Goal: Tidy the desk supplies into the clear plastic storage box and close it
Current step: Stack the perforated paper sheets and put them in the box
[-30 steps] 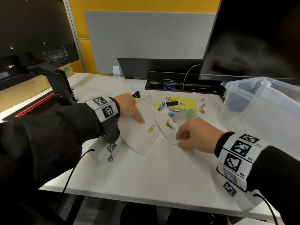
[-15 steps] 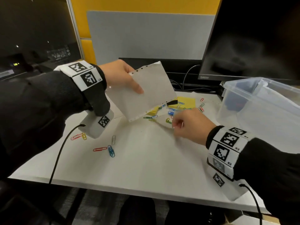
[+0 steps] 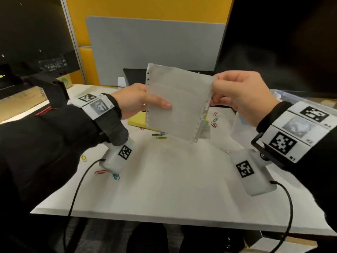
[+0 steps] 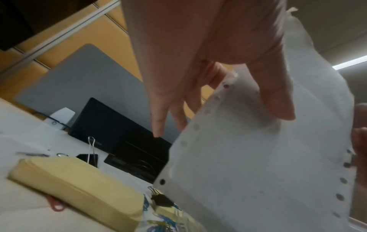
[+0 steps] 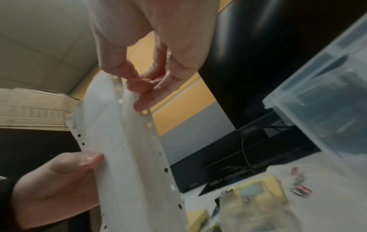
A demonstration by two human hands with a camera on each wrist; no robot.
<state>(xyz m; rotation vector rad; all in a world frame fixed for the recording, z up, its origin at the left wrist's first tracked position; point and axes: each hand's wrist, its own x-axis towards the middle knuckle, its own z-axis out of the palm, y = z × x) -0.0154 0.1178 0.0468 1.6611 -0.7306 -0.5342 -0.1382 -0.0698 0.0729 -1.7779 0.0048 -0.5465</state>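
Observation:
Both hands hold up white perforated-edge paper sheets [image 3: 177, 105] above the desk. My left hand [image 3: 138, 101] pinches the left edge, thumb across the front [image 4: 278, 100]. My right hand [image 3: 237, 94] pinches the upper right edge [image 5: 139, 89] of the sheets [image 5: 127, 150]. The clear plastic storage box [image 3: 299, 99] stands open at the right, mostly hidden behind my right wrist; its rim [image 5: 309, 87] shows close by. A yellow sticky-note pad [image 4: 75, 186] lies under the sheets, with coloured paper clips [image 3: 161, 136] and black binder clips [image 4: 161, 200] around it.
Another white sheet [image 3: 221, 141] lies on the desk right of centre. More paper clips [image 3: 215, 122] sit near the box, others [image 3: 107, 173] at the front left. A black monitor [image 3: 284, 42] rises at the back right, a second screen [image 3: 32, 33] at the left.
My left hand lifted the paper off the desk and raised it. My right hand left the sheet on the desk, rose and took hold of the lifted paper's right edge.

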